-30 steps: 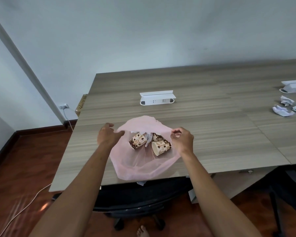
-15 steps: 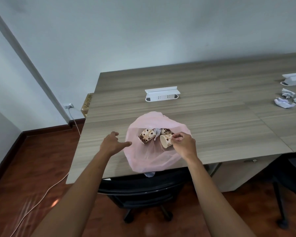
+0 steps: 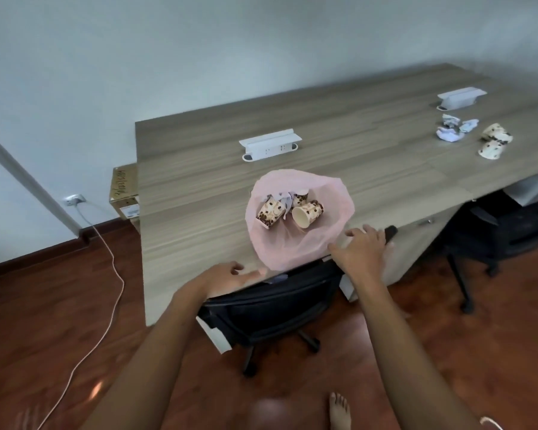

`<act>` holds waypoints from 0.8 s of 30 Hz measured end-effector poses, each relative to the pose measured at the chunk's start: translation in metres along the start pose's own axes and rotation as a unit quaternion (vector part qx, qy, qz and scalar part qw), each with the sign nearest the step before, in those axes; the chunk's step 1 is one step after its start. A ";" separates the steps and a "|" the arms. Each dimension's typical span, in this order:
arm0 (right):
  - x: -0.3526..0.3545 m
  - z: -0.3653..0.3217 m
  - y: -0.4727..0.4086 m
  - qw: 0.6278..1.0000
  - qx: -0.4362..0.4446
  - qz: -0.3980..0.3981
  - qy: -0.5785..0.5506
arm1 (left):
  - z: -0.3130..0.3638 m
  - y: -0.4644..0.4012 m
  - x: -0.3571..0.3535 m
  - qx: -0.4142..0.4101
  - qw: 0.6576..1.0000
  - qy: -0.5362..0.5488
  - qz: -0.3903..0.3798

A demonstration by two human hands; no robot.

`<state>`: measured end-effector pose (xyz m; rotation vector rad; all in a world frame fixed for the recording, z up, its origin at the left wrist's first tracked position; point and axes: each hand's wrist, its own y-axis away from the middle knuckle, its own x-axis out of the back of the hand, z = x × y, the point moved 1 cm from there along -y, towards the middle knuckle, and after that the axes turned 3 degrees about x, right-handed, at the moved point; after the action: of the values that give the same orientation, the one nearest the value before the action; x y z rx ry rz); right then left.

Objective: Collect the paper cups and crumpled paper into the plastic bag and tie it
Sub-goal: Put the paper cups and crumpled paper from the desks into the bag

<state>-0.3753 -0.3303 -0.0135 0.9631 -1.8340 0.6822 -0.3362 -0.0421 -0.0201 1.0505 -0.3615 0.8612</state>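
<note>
Bag: pink plastic bag [image 3: 305, 246] lies open near the table's [image 3: 199, 193] front edge, three paper cups [image 3: 307, 213] and some crumpled paper [image 3: 284, 197] inside
Left hand [image 3: 230, 279]: fingers relaxed, holding nothing, beside the bag's near rim
Right hand [image 3: 362, 251]: fingers spread, empty, at the bag's right side
Far right: loose cups [image 3: 494, 141] and paper wads [image 3: 454, 128] on the table

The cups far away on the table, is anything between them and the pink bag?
Nothing visible blocks them. The two loose cups and crumpled paper lie at the table's far right; bare tabletop runs from there to the pink bag. Both hands are off the bag.
</note>
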 end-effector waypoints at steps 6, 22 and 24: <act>-0.001 0.001 0.025 0.998 -0.031 -0.042 -0.022 | -0.007 0.030 -0.013 -0.061 0.990 -0.123 -0.027; 0.027 0.057 0.098 0.993 -0.079 -0.074 -0.057 | -0.009 0.090 -0.075 -0.091 0.976 -0.196 0.038; 0.034 0.075 0.111 0.992 -0.083 -0.067 -0.059 | -0.005 0.105 -0.093 -0.099 0.974 -0.199 0.046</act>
<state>-0.5131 -0.3396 -0.0203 1.0237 -1.8767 0.3895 -0.4759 -0.0559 -0.0180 1.0229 -0.8228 0.6773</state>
